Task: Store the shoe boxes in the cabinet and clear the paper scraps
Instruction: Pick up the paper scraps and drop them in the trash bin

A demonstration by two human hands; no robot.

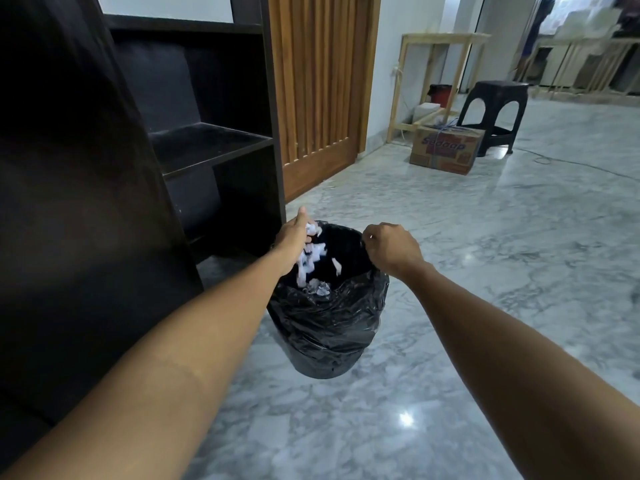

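Observation:
A black bin (329,327) lined with a black plastic bag stands on the marble floor beside the dark cabinet (207,140). My left hand (292,237) is over the bin's left rim, thumb stretched out, and white paper scraps (310,261) are tumbling from it into the bin. More crumpled scraps (318,287) lie inside on the liner. My right hand (391,249) is at the right rim with its fingers curled on the edge of the bag. The cabinet's open shelves look bare and dark. No shoe boxes are in view.
A wooden slatted door (318,81) stands behind the bin. Farther right sit a cardboard box (446,148), a black plastic stool (495,112) and a light wooden frame table (443,38). Grey marble floor (485,271) stretches to the right and front.

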